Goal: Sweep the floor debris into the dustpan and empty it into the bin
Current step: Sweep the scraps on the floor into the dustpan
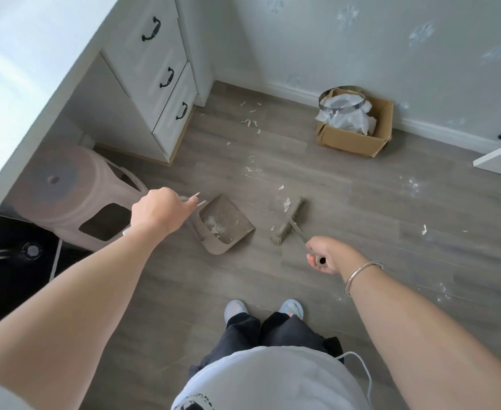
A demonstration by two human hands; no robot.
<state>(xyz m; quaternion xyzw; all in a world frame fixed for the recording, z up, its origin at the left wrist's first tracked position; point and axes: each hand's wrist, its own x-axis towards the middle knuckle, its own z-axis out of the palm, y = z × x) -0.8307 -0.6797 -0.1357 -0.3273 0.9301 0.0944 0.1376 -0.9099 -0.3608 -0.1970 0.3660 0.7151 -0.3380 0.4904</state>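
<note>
A brown dustpan (228, 223) sits on the grey wood floor in front of me with some white scraps inside. My left hand (157, 210) grips the top of its upright handle. My right hand (324, 257) grips the end of the broom handle. The broom head (289, 221) rests on the floor just right of the dustpan's mouth, with a white scrap (287, 204) beside its bristles. More white debris (250, 122) lies scattered farther back. A cardboard box (356, 134) lined with a white plastic bag and a metal ring serves as the bin by the far wall.
A pink plastic stool (71, 196) stands left of the dustpan under a white desk. White drawers (166, 84) sit behind it. More scraps (424, 229) lie on the floor to the right. My feet (262, 310) stand just behind the tools.
</note>
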